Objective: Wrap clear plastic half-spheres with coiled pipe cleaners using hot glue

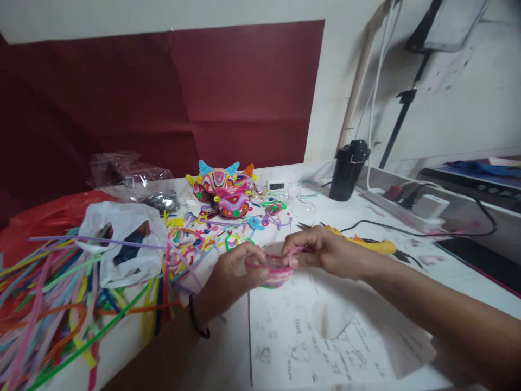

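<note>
Between my hands, above a sheet of paper (285, 326) with handwriting and small sketches, is a small cup-shaped piece of coiled pipe cleaners (277, 278), pink and white with green at its bottom. My left hand (240, 271) grips its left side, thumb in front and fingers behind. At the right rim, my right hand (315, 250) pinches a pink pipe cleaner (293, 251) that runs along the edge. Behind them stands a colourful animal head of coiled pipe cleaners (228, 190) with blue and orange horns. Fine detail of the held piece is blurred.
Loose pipe cleaners (49, 304) and a white plastic bag (122, 244) cover the left side. Short scraps (195, 239) lie mid-table. Yellow-handled pliers (370, 246), a black bottle (348, 171), a power strip (407, 209) with cables, and a phone (480, 263) are on the right.
</note>
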Demonstrator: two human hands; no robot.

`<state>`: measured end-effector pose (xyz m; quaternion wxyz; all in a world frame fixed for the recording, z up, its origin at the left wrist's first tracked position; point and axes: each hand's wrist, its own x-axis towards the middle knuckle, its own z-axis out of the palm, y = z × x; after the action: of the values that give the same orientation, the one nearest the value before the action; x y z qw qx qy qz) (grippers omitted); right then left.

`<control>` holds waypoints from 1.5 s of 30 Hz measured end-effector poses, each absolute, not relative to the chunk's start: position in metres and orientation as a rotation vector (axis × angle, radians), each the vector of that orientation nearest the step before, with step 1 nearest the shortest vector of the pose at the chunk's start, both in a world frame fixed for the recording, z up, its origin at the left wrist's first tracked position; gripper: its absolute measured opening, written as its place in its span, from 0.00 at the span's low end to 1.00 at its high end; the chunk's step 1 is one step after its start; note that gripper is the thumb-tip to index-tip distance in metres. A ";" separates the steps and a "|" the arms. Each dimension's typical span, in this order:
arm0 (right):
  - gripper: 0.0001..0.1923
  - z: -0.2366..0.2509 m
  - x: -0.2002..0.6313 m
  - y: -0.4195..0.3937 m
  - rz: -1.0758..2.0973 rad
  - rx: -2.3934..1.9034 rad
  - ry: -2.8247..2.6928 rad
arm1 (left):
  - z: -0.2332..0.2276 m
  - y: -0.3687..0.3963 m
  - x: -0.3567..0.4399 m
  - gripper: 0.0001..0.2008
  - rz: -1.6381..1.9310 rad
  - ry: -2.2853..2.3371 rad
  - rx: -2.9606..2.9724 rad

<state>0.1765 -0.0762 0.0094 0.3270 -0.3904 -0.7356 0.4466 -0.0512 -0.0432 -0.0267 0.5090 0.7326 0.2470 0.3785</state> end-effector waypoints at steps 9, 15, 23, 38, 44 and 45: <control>0.09 -0.003 0.192 -0.071 1.320 -0.963 -1.693 | -0.035 -0.032 -0.054 0.15 0.960 0.485 1.640; 0.07 -0.008 0.195 -0.074 1.296 -1.004 -1.724 | -0.032 -0.034 -0.055 0.14 0.937 0.445 1.667; 0.13 0.005 0.183 -0.084 1.222 -1.069 -1.861 | -0.019 -0.043 -0.051 0.15 0.906 0.686 1.804; 0.11 -0.008 0.192 -0.080 1.303 -1.084 -1.758 | -0.020 -0.039 -0.054 0.15 0.971 0.534 1.747; 0.11 -0.006 0.190 -0.080 1.249 -1.063 -1.817 | -0.016 -0.043 -0.054 0.16 0.886 0.518 1.746; 0.11 -0.005 0.189 -0.081 1.204 -1.063 -1.835 | -0.017 -0.043 -0.053 0.16 0.877 0.541 1.746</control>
<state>0.1894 -0.0811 -0.0047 0.3444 -0.4093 -0.7064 0.4635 -0.0534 -0.0432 -0.0166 0.5288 0.7310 0.2264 0.3670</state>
